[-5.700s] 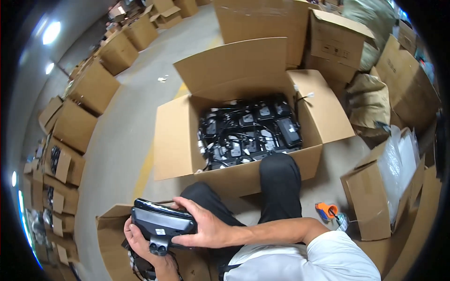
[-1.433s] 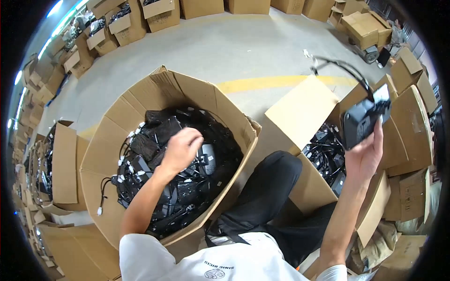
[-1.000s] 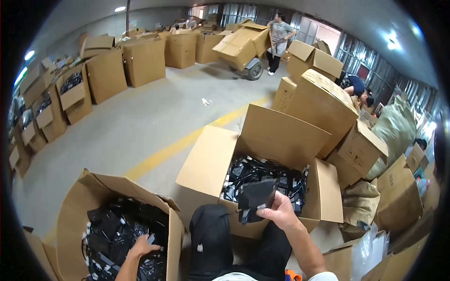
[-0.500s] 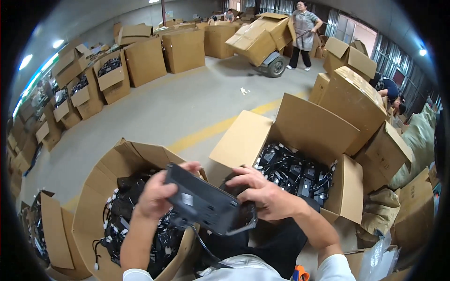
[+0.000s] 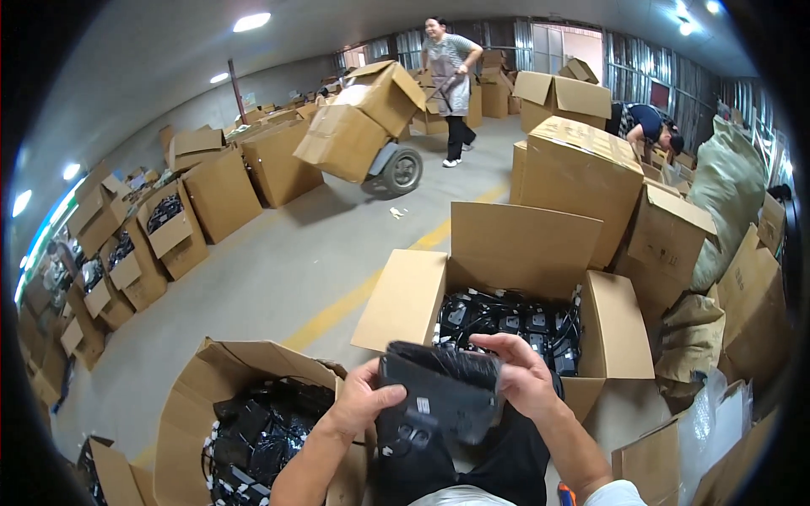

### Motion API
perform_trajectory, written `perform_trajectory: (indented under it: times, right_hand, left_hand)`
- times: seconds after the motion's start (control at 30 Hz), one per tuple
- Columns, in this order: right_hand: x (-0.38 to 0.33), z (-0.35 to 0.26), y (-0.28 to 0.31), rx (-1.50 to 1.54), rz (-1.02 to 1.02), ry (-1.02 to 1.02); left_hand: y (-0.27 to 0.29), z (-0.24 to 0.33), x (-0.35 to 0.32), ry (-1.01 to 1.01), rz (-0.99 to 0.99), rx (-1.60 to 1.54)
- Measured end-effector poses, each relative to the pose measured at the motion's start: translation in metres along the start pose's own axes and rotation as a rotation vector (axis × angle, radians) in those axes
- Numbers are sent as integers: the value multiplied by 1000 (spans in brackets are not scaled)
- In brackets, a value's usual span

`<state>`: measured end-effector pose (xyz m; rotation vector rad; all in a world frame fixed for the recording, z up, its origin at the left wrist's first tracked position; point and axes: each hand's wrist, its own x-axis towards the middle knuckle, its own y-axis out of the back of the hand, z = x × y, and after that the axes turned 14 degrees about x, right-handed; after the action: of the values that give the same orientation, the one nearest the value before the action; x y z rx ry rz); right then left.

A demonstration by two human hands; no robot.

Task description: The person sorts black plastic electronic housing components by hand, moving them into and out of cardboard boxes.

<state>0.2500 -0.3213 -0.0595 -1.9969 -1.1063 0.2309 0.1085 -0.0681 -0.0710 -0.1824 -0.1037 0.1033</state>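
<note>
A black rectangular electronic device [image 5: 430, 409] with a small white label is held in front of my body. My left hand [image 5: 361, 406] grips its left edge, thumb laid over the face. At the other end my right hand [image 5: 525, 379] is closed on thin, shiny plastic film [image 5: 477, 367] lying along the device's upper and right sides. Below left, an open carton [image 5: 181, 413] holds a heap of black cabled devices [image 5: 253, 430], some in film. Beyond my hands, another open carton [image 5: 620, 333] contains black boxy units [image 5: 536, 320] with cables.
A person [image 5: 451, 76] moves a two-wheeled cart [image 5: 401, 169] loaded with cartons [image 5: 346, 139]. Another person [image 5: 645, 126] bends at the far right. Stacked cartons [image 5: 582, 169] and pale sacks [image 5: 730, 194] line the right; filled cartons [image 5: 173, 236] form a row on the left.
The device has turned to a flatter tilt, and its hanging cable no longer shows. My right hand has shifted to its right end. My view has swung, and the cart appears larger.
</note>
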Motion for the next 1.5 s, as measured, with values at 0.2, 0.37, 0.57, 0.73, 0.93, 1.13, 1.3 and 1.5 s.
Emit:
perform_trajectory:
  times: [0.2,0.37,0.57,0.73,0.93,1.13,1.3,1.5]
  right_hand:
    - [-11,54,11,-492,414,411]
    - [-14,51,9,-561,579,605]
    - [-12,35,21,-540,516,655]
    - [-17,26,47,-781,610,770]
    - [15,-3,62,-492,614,640]
    - [17,-13,99,-74,286,305]
    - [15,-24,127,66,122,-389]
    - [68,-129,285,-1763,337,-49]
  left_hand:
    - [-52,-11,29,-125,220,520]
    - [-81,-13,44,-263,283,648]
    - [-79,-38,70,43,439,483]
    - [-103,-60,88,241,420,53]
    - [-114,-35,82,142,363,294]
    - [-95,-11,116,335,34,433]
    - [-95,-54,202,93,159,171]
    - [-88,-197,275,617,14,169]
